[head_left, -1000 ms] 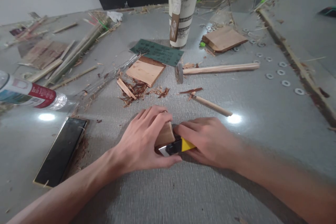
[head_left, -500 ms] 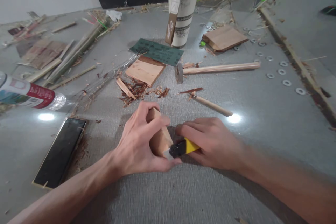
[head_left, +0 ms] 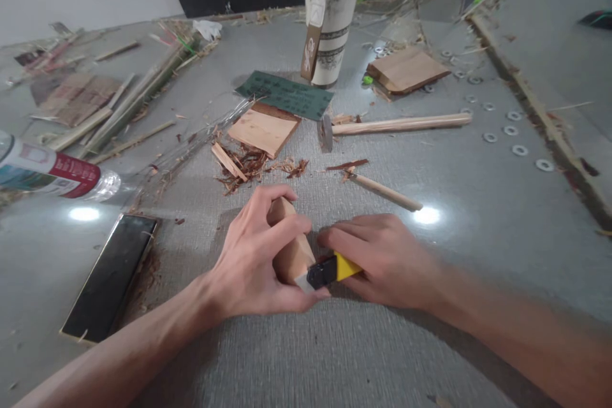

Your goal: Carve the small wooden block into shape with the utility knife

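Observation:
My left hand (head_left: 265, 255) grips a small wooden block (head_left: 292, 255) on the grey surface, fingers over its far end and thumb at its near end. In my right hand (head_left: 382, 261) is a utility knife (head_left: 335, 269) with a yellow and black body. Its blade lies against the block's near right edge, close to my left thumb. Part of the knife's handle is hidden under my right fingers. Beyond the hands lie a thin wooden stick (head_left: 385, 190), a hammer (head_left: 396, 126) and a flat wood piece (head_left: 265, 130) beside bark shavings (head_left: 248, 162).
A paper cup (head_left: 331, 19) stands at the back, near green sandpaper (head_left: 284, 95) and another wood piece (head_left: 408, 70). Several washers (head_left: 519, 150) are scattered at right. A phone (head_left: 111, 277) and a plastic bottle (head_left: 57, 169) lie at left.
Almost nothing differs. Both hands, the block and the knife hold nearly the same position, and the whole view has shifted very slightly.

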A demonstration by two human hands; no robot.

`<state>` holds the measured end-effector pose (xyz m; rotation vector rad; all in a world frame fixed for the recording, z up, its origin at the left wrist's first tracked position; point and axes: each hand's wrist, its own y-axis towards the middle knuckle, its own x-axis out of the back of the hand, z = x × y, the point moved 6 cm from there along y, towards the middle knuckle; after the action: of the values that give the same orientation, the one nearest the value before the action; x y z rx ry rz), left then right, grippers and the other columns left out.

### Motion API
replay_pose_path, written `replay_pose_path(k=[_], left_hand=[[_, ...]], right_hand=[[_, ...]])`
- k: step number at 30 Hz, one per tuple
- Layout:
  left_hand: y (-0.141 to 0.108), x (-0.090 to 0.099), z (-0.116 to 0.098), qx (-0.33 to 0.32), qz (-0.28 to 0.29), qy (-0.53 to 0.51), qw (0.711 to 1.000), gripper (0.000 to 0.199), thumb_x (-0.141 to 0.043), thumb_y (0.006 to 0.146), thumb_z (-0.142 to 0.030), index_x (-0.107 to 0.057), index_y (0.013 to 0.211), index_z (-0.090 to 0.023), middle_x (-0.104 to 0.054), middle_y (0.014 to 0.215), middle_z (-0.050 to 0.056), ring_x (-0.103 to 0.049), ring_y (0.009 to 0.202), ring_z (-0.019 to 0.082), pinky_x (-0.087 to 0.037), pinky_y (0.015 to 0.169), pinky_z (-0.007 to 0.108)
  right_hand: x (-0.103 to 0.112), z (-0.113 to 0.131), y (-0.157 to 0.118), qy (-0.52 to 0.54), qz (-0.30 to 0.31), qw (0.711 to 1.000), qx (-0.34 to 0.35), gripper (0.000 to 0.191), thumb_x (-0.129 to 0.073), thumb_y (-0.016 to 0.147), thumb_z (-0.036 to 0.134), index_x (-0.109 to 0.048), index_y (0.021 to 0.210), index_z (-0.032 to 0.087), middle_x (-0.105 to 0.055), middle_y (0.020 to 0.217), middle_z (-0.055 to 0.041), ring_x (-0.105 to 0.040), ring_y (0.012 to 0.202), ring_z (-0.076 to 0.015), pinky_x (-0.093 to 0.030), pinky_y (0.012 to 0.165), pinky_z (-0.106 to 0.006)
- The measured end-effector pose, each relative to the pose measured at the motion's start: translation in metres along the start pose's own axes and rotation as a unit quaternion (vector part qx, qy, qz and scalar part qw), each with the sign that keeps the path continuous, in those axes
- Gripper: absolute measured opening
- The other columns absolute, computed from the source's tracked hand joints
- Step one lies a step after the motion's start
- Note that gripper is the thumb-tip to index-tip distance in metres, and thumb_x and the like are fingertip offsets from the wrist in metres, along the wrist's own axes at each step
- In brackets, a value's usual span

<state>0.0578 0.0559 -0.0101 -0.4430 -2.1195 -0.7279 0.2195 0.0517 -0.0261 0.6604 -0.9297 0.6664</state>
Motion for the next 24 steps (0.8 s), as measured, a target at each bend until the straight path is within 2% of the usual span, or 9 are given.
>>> replay_pose_path(k=[8,13,18,21,24], left_hand=[[-0.0002,0.0016,-0.0016,-0.021,-0.006,0.004,1.000,0.057,-0.074,0.074,-0.062,-0.056,0.110,-0.022,-0.044,0.136,0.015,-0.054,0.106,0.028,-0.053,0.085,0.047],[0.0010,0.0028,-0.0045,-0.049,-0.010,0.010,0.999,0.053,-0.072,0.078,-0.062,-0.056,0.108,-0.021,-0.054,0.140,0.018,-0.057,0.109,0.032,-0.049,0.090,0.051],[0.0022,0.0037,-0.0072,-0.076,-0.009,-0.017,0.997,0.045,-0.071,0.082,-0.054,-0.057,0.106,-0.019,-0.065,0.126,0.015,-0.060,0.107,0.030,-0.047,0.095,0.051],[0.0020,0.0047,-0.0094,-0.094,-0.010,-0.020,0.995,0.039,-0.067,0.086,-0.051,-0.059,0.104,-0.019,-0.064,0.110,0.012,-0.059,0.099,0.027,-0.046,0.096,0.051],[0.0014,0.0052,-0.0086,-0.086,-0.013,-0.018,0.996,0.036,-0.067,0.085,-0.051,-0.060,0.101,-0.019,-0.061,0.105,0.010,-0.055,0.099,0.028,-0.048,0.092,0.051]], right_hand=[[0.0011,0.0008,-0.0003,0.011,0.001,1.000,-0.001,0.009,-0.061,0.093,0.025,-0.061,0.096,0.017,-0.065,0.078,0.0009,-0.059,0.065,-0.0161,-0.031,0.059,-0.033],[0.0012,0.0009,-0.0003,0.007,-0.003,1.000,-0.001,0.009,-0.061,0.094,0.026,-0.061,0.095,0.017,-0.064,0.077,0.0010,-0.058,0.064,-0.0158,-0.030,0.060,-0.033],[-0.0008,-0.0003,0.0005,0.011,0.008,1.000,-0.003,0.010,-0.062,0.093,0.027,-0.060,0.094,0.017,-0.064,0.078,0.0011,-0.059,0.066,-0.0161,-0.031,0.061,-0.033],[-0.0004,-0.0010,0.0004,0.012,0.002,1.000,-0.005,0.008,-0.062,0.091,0.024,-0.059,0.093,0.018,-0.063,0.077,0.0018,-0.058,0.066,-0.0158,-0.031,0.060,-0.033],[-0.0006,-0.0015,-0.0001,0.012,0.002,1.000,-0.007,0.007,-0.061,0.090,0.024,-0.060,0.094,0.018,-0.063,0.078,0.0019,-0.057,0.066,-0.0160,-0.031,0.060,-0.034]])
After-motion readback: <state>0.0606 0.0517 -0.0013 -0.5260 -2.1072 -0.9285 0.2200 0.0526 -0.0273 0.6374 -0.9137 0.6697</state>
